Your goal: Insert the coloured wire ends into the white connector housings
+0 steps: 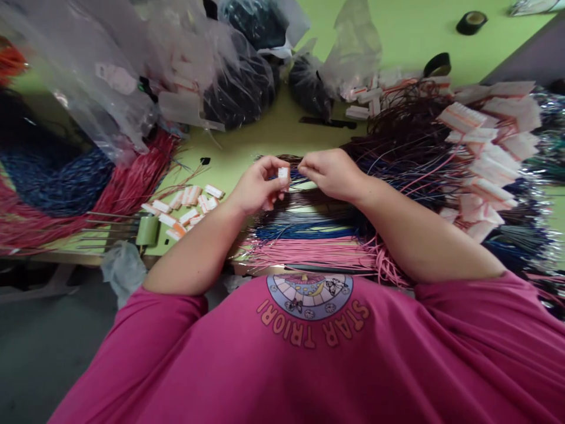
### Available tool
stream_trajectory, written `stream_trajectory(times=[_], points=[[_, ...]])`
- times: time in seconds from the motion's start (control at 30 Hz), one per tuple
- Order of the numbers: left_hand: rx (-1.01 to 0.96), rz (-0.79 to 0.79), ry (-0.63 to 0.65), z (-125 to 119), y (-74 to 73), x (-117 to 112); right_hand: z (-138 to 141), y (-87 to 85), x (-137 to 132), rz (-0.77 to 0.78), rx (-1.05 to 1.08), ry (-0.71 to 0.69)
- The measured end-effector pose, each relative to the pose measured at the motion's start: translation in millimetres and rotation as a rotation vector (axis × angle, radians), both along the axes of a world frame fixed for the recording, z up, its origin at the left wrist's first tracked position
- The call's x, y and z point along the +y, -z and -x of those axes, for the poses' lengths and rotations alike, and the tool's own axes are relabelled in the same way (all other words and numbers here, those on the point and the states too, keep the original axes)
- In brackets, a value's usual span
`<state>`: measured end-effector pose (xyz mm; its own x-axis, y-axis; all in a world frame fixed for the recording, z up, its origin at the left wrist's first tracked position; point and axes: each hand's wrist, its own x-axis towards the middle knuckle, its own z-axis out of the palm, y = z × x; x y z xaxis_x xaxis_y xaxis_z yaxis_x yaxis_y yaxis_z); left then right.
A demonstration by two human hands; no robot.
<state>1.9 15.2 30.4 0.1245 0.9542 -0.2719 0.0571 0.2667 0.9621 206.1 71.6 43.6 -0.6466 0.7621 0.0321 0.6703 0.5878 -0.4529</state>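
Note:
My left hand [258,187] pinches a small white connector housing [283,173] between thumb and fingers. To the right, at the same height, is my right hand [330,172], its fingertips pressed together and pointing at the housing across a small gap. Whatever those fingertips hold is too small to make out. Beneath both hands lie bundles of cut wires: dark brown ones [304,200], blue ones [304,230] and pink ones [304,252] nearest my body. Left of my left forearm is a loose pile of white and orange connector housings [190,197].
Bunched wires with white connectors [489,159] crowd the right side. Plastic bags [238,76] with dark contents stand at the back. A black tape roll [472,22] sits at the far right, a black-handled cutter [327,122] behind my hands. Red wires [145,171] and a green cylinder [147,230] lie left.

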Motion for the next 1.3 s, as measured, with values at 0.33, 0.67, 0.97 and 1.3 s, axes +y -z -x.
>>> stream_trajectory(times=[0.33,0.67,0.97,1.3], points=[[-0.003,-0.016,-0.259,12.0,-3.6,16.1,-18.2,16.1,14.9,-0.181,-0.382,-0.011],[0.052,-0.02,-0.224,13.0,-4.8,13.8,-14.8,17.1,14.5,-0.176,-0.341,-0.01],[0.071,-0.039,-0.192,13.1,-1.1,13.3,-20.7,13.7,18.7,-0.077,-0.239,0.038],[0.05,-0.054,-0.171,15.4,-1.6,12.6,-50.8,-26.8,22.5,-0.035,-0.191,0.127]])
